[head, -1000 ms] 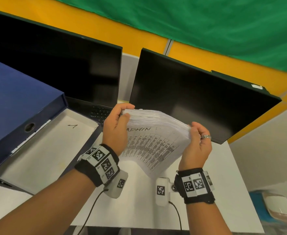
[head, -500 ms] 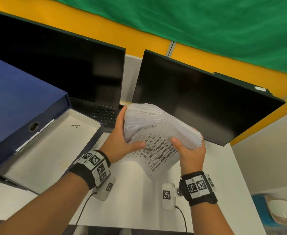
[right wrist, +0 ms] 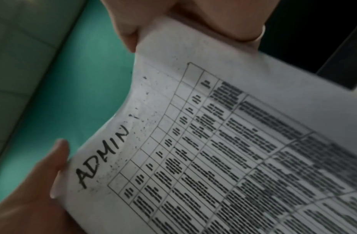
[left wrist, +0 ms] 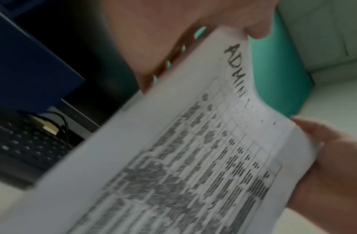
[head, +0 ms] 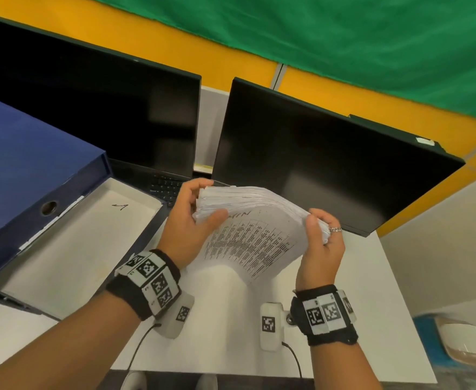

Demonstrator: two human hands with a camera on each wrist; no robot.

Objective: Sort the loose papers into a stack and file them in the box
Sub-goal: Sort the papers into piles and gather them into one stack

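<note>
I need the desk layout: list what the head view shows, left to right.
Blue file box → left hand → stack of papers → right hand; behind them, left monitor, then right monitor.

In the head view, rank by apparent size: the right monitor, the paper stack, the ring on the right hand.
1. right monitor, by far the largest.
2. paper stack, held at each end in the grip of the left hand and right hand.
3. ring, tiny.
</note>
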